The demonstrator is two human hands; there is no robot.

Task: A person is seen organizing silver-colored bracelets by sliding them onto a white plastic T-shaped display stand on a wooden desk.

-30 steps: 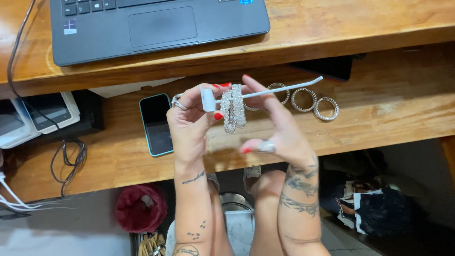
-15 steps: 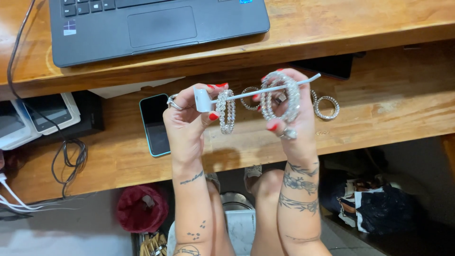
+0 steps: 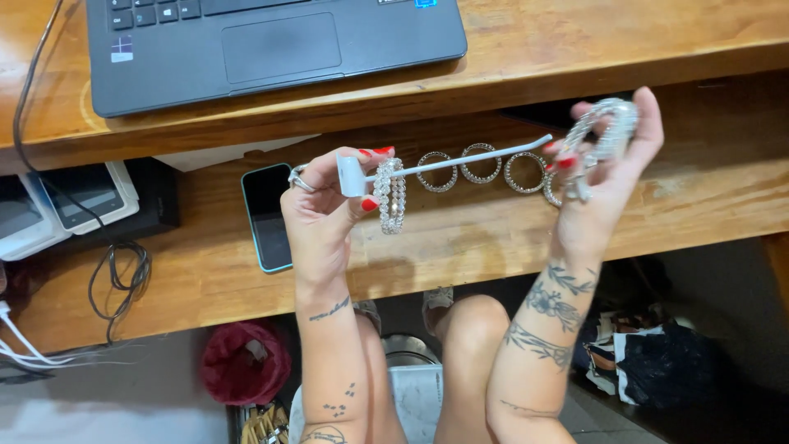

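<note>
Her left hand [image 3: 325, 201] is pinching a white peg hook [image 3: 448, 163] carrying sparkling silver bangles [image 3: 390, 196]; her right hand [image 3: 608, 177] is clasping another glittering bangle [image 3: 604, 131], fingers curled

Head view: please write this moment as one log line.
left hand: holds white display hook, bracelets hanging on it | right hand: holds silver bracelet off the hook tip | shelf: three bracelets, phone

The left hand [image 3: 325, 210] pinches the base of a white rod [image 3: 460, 159] carrying sparkly hoops [image 3: 391, 196], the right hand [image 3: 604, 177] holds another hoop [image 3: 604, 131] just off its tip, above a wooden shelf [image 3: 493, 238] with three rings [image 3: 481, 167], a phone [image 3: 267, 215] and, higher, a laptop [image 3: 271, 45]
</note>
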